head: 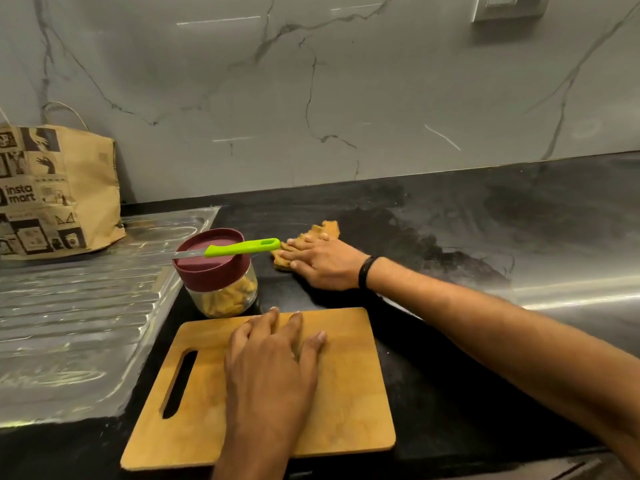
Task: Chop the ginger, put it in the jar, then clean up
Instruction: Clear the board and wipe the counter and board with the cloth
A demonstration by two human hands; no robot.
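In your head camera the chopping looks done: the cut ginger (225, 299) sits inside the one jar (221, 292), its one dark red lid (211, 268) is on, and one green knife (239, 249) lies on top of the lid. I think you are cleaning up now, with the knife and board still to put away: your right hand (322, 265) is flat and open, pressing one yellow cloth (325, 230) just right of the jar, and your left hand (273, 362) lies flat and open on the one wooden board (346, 393) in front of the jar
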